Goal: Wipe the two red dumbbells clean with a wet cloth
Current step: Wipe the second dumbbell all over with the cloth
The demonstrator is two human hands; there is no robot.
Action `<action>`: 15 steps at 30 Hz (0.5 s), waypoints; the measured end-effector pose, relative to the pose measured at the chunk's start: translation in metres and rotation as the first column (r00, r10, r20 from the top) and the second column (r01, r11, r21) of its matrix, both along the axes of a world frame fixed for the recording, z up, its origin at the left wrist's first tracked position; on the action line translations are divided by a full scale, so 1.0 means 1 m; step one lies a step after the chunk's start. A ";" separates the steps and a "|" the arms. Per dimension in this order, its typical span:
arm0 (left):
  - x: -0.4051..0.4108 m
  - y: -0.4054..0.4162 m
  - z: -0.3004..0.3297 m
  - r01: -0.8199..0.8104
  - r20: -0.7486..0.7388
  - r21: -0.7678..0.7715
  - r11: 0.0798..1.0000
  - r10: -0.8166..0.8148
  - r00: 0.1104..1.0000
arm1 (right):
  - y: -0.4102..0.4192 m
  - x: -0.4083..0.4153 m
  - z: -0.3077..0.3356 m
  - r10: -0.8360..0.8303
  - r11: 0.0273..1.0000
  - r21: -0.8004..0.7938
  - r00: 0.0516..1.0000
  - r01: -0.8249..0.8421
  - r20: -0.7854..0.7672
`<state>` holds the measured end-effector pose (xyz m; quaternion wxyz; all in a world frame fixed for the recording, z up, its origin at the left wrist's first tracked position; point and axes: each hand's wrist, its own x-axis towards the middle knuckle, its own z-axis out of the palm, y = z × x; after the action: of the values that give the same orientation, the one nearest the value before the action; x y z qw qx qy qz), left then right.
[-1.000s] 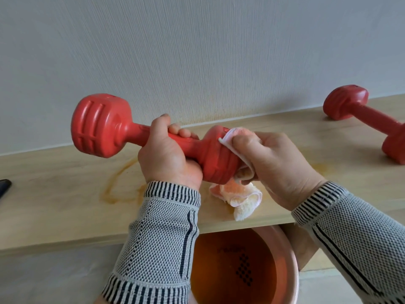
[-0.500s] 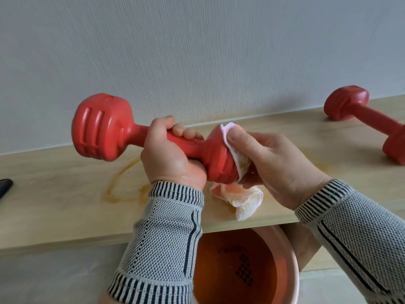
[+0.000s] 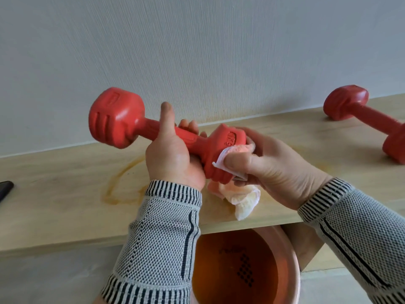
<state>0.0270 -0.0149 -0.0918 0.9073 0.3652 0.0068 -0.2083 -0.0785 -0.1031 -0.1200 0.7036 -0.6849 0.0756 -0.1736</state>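
A red dumbbell (image 3: 118, 119) is held in the air above the wooden shelf (image 3: 54, 194). My left hand (image 3: 173, 154) grips its handle from below, thumb sticking up. My right hand (image 3: 269, 167) pinches a damp white-pink cloth (image 3: 236, 194) against the dumbbell's right head, with the loose end of the cloth hanging down onto the shelf. The second red dumbbell (image 3: 361, 119) lies on the shelf at the far right, partly cut off by the frame edge.
A round pink basin (image 3: 289, 270) of orange-tinted water stands below the shelf's front edge. An orange water stain (image 3: 118, 183) marks the shelf left of my hands. A dark object (image 3: 5, 188) pokes in at the left edge. A grey wall rises behind.
The dumbbell has rolled in my left hand, whose thumb now points up. My right hand and the cloth slid from the top of the right head down to its lower side.
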 end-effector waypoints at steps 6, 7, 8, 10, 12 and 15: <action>-0.003 -0.001 -0.007 0.006 -0.051 -0.096 0.995 -0.011 0.999 | 0.003 -0.001 0.002 -0.178 0.969 -0.179 0.983 0.170 -0.031; -0.004 -0.001 -0.007 -0.008 -0.041 -0.100 0.995 0.004 0.999 | 0.002 0.000 0.001 -0.200 0.966 -0.174 0.979 0.192 -0.032; -0.004 -0.002 -0.006 -0.029 -0.029 -0.093 0.995 0.026 0.999 | 0.001 0.001 0.000 -0.212 0.965 -0.165 0.977 0.204 -0.031; -0.005 -0.001 -0.006 -0.068 -0.012 -0.070 0.995 0.067 0.998 | -0.002 0.001 -0.001 -0.170 0.978 -0.128 0.985 0.165 -0.030; -0.004 0.001 -0.006 -0.079 -0.018 -0.075 0.994 0.078 0.997 | -0.005 -0.002 -0.001 -0.050 0.998 -0.034 0.999 0.049 -0.021; 0.001 0.003 -0.008 -0.097 -0.047 -0.083 0.992 0.093 0.995 | -0.005 -0.002 0.000 0.044 0.999 -0.008 0.999 -0.044 -0.005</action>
<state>0.0278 -0.0122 -0.1001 0.9306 0.3210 0.0347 -0.1727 -0.0802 -0.1077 -0.1204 0.7042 -0.6898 0.0615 -0.1565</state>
